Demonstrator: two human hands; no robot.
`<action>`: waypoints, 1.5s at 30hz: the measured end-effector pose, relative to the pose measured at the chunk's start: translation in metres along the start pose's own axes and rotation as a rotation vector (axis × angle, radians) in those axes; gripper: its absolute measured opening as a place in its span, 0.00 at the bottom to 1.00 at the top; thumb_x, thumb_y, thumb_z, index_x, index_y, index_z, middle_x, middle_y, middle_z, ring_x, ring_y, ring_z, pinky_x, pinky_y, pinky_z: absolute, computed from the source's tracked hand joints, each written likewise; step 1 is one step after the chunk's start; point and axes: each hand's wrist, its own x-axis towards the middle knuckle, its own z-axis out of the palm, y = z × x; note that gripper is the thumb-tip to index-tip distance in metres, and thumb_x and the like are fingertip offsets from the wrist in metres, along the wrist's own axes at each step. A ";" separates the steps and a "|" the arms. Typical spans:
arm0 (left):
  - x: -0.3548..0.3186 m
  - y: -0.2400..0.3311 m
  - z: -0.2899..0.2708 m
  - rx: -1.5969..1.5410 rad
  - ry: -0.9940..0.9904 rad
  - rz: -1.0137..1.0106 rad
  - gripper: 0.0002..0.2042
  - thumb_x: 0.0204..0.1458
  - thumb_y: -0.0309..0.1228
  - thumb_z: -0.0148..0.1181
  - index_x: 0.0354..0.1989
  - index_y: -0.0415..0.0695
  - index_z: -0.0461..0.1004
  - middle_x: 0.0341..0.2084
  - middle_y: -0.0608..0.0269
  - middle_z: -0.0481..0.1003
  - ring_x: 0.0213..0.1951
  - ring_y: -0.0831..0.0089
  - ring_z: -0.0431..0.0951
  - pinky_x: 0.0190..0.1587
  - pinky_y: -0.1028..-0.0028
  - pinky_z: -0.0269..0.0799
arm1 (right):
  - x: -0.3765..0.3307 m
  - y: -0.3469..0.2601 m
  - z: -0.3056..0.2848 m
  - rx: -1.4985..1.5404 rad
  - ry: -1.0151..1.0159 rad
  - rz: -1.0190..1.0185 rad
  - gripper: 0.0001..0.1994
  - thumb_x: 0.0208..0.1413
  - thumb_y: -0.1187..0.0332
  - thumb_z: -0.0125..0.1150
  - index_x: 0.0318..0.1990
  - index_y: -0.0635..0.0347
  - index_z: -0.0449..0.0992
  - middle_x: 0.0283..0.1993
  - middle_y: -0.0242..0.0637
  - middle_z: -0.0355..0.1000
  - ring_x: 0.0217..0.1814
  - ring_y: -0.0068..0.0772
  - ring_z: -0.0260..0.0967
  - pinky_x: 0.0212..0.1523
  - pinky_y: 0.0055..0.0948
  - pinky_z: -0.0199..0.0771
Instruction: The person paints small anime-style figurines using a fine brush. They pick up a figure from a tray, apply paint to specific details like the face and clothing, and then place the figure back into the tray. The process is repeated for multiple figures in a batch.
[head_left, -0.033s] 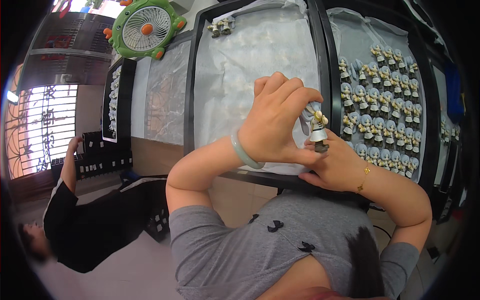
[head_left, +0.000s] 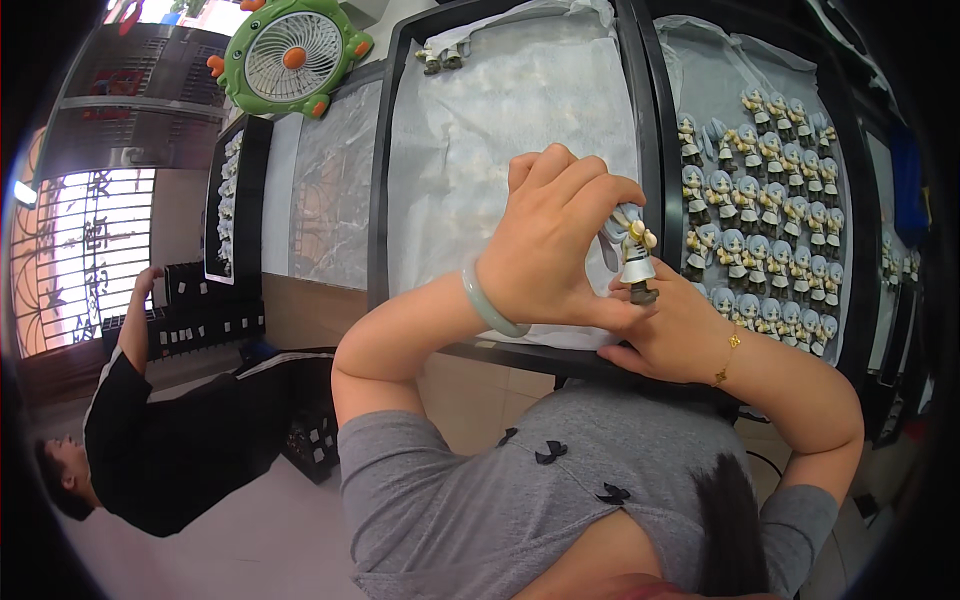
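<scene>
My left hand (head_left: pixel 555 235), with a pale green bangle at its wrist, grips a small figurine (head_left: pixel 637 262) between thumb and fingertips. The figurine has pale blue-grey hair, a white outfit with yellowish parts and dark boots, and it stands upright in the grip. Close below and behind it is my right hand (head_left: pixel 680 335), wearing a thin gold bracelet. Its thumb shows near the tray edge, but most of its fingers are hidden, so whether it also touches the figurine is unclear. Both hands are over the near right corner of the paper-lined black tray (head_left: pixel 380 200).
Two or so figurines (head_left: pixel 443 55) lie at that tray's far left. Rows of similar figurines (head_left: pixel 770 200) fill a second black tray (head_left: pixel 855 230) on the right. A green fan (head_left: pixel 290 60) stands at the far left, near a narrow tray of pale pieces (head_left: pixel 228 200). Another person (head_left: pixel 190 440) is at left.
My hands and the figurine look the same. The other person at left has shifted slightly, with head and raised arm in a somewhat different position.
</scene>
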 end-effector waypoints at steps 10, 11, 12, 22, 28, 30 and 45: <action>0.003 -0.016 0.004 -0.384 -0.120 -0.242 0.24 0.29 0.46 0.65 0.35 0.45 0.67 0.29 0.67 0.68 0.33 0.72 0.64 0.39 0.74 0.55 | 0.001 -0.002 -0.003 -0.074 -0.005 -0.040 0.12 0.43 0.59 0.57 0.24 0.61 0.73 0.23 0.36 0.68 0.38 0.35 0.64 0.57 0.36 0.53; 0.005 -0.032 0.008 -0.543 -0.126 -0.344 0.24 0.31 0.43 0.65 0.37 0.45 0.66 0.30 0.67 0.69 0.34 0.73 0.64 0.39 0.75 0.57 | 0.002 -0.004 -0.005 -0.118 -0.063 -0.034 0.13 0.44 0.59 0.57 0.24 0.60 0.72 0.26 0.36 0.69 0.39 0.34 0.64 0.57 0.37 0.53; 0.007 -0.050 0.010 -0.697 -0.133 -0.445 0.25 0.32 0.41 0.66 0.39 0.45 0.65 0.31 0.66 0.69 0.35 0.74 0.65 0.38 0.76 0.58 | 0.002 -0.004 -0.005 -0.113 -0.060 -0.044 0.13 0.44 0.58 0.57 0.24 0.60 0.72 0.25 0.36 0.69 0.39 0.34 0.64 0.57 0.36 0.53; 0.047 -0.238 -0.009 0.303 0.000 -0.597 0.33 0.25 0.35 0.68 0.46 0.50 0.63 0.43 0.60 0.68 0.47 0.61 0.63 0.50 0.66 0.57 | 0.002 -0.002 -0.004 -0.123 -0.037 -0.078 0.14 0.45 0.57 0.55 0.22 0.60 0.73 0.24 0.36 0.69 0.37 0.34 0.64 0.58 0.36 0.52; 0.052 -0.264 -0.003 0.457 -0.100 -0.601 0.33 0.23 0.38 0.70 0.47 0.55 0.67 0.44 0.64 0.69 0.52 0.62 0.59 0.53 0.63 0.49 | -0.001 0.001 -0.002 -0.121 -0.038 -0.077 0.15 0.45 0.56 0.55 0.22 0.59 0.73 0.23 0.34 0.69 0.37 0.33 0.65 0.59 0.35 0.51; 0.055 -0.265 -0.002 0.454 -0.116 -0.610 0.33 0.23 0.38 0.69 0.47 0.55 0.67 0.45 0.64 0.68 0.53 0.61 0.59 0.54 0.63 0.48 | -0.002 0.001 -0.003 -0.135 -0.034 -0.074 0.15 0.45 0.56 0.55 0.22 0.59 0.73 0.23 0.34 0.69 0.37 0.32 0.65 0.59 0.35 0.51; 0.074 -0.139 -0.017 0.173 0.192 -0.136 0.27 0.34 0.26 0.61 0.48 0.43 0.65 0.44 0.54 0.66 0.49 0.57 0.64 0.53 0.66 0.59 | 0.004 -0.032 -0.060 0.313 0.365 -0.161 0.15 0.49 0.65 0.53 0.44 0.60 0.69 0.39 0.41 0.69 0.42 0.40 0.65 0.44 0.35 0.63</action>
